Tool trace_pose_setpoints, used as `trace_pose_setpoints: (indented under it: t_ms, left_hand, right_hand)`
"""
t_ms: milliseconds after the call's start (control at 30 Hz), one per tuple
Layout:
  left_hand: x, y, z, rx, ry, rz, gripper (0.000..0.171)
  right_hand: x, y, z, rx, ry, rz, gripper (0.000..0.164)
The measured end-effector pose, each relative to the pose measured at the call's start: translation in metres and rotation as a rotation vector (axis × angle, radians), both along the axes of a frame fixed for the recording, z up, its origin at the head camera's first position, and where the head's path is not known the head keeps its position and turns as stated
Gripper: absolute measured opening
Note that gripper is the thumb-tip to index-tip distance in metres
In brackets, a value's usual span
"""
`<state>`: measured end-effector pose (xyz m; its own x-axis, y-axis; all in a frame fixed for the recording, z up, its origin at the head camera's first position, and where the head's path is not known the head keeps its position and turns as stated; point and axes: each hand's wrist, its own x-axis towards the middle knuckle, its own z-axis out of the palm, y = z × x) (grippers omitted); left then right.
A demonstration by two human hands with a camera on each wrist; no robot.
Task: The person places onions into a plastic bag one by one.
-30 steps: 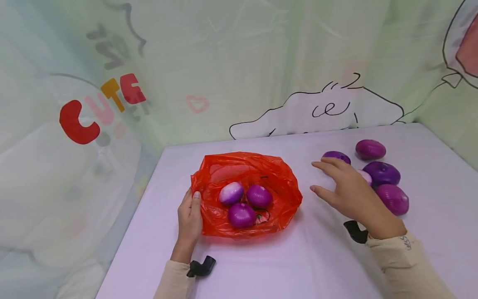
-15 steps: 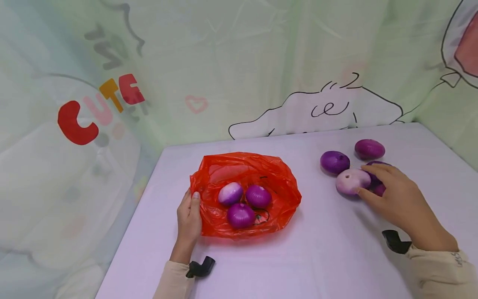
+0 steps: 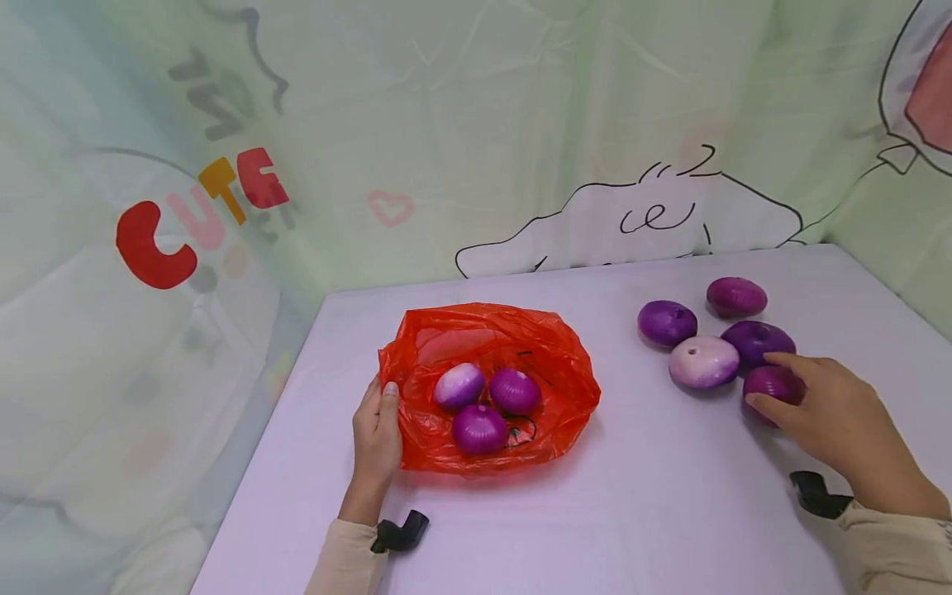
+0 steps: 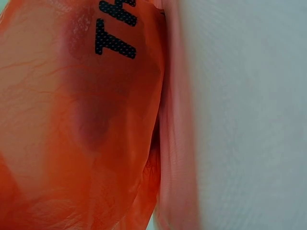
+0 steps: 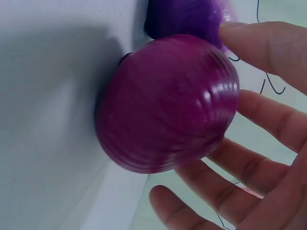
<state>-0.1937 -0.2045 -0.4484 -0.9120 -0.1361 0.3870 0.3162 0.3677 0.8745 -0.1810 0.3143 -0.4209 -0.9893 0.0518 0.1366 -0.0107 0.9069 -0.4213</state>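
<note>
My left hand (image 3: 378, 431) grips the left edge of a red plastic bag (image 3: 416, 450), its thumb over the rim. Three purple onions lie in the spread bag, among them one partly white onion (image 3: 459, 386). In the left wrist view the bag (image 4: 72, 182) shows black lettering and dark shapes through the plastic. To the right, my right hand (image 3: 844, 417) reaches over a purple onion (image 3: 769, 390), with thumb and index finger at either side. In the right wrist view this onion (image 5: 168, 105) sits on the table before spread fingers; the thumb tip stands apart from it.
Beside the right hand lie several more onions: a pale onion (image 3: 702, 362), a dark purple onion (image 3: 759, 340), another purple onion (image 3: 667, 323) and a reddish one (image 3: 736, 297) at the back. A printed curtain (image 3: 521, 124) hangs behind the white table (image 3: 595, 529).
My right hand has moved right, away from the bag and past the pale onion, to the nearest purple onion at the right. The left hand and bag have stayed in place.
</note>
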Motion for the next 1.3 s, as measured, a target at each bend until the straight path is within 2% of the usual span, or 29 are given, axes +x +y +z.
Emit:
trace_pose_setpoints:
  t_ms: [267, 533, 867, 1300]
  left_hand:
    - [0.0, -0.001, -0.001, -0.004, 0.014, -0.002, 0.043]
    - [0.001, 0.0, 0.0, -0.004, -0.005, -0.002, 0.044]
    - [0.001, -0.001, 0.0, 0.008, -0.017, -0.005, 0.044]
    - [0.0, -0.001, 0.0, 0.0, -0.005, -0.01, 0.043]
  right_hand:
    - [0.0, 0.004, -0.003, 0.001, -0.059, -0.02, 0.073]
    - [-0.003, 0.002, -0.003, -0.009, -0.116, -0.038, 0.078]
    - [-0.005, 0.005, -0.013, -0.021, -0.085, -0.022, 0.083]
    - [-0.003, 0.004, -0.01, -0.027, -0.108, -0.032, 0.085]
